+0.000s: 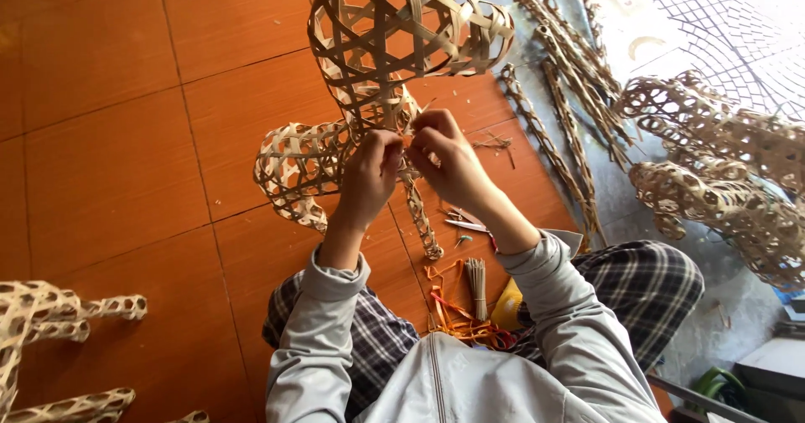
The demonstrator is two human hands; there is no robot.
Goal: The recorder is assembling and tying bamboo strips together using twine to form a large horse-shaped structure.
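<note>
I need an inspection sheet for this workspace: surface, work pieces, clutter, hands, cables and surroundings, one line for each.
Surface: reddish-brown tiled floor, with small shavings scattered near the work.
Job's things: open-weave woven figure of pale strips, held up off the floor; both hands work at its narrow middle.
Clutter: bundle of thin sticks, orange strips and small scissors lie between the knees.
Grippers: left hand and right hand pinch the weave, fingertips close together.
Cables: nothing seen.
Surroundings: long woven tubes and woven pieces at right; another woven piece at lower left.
</note>
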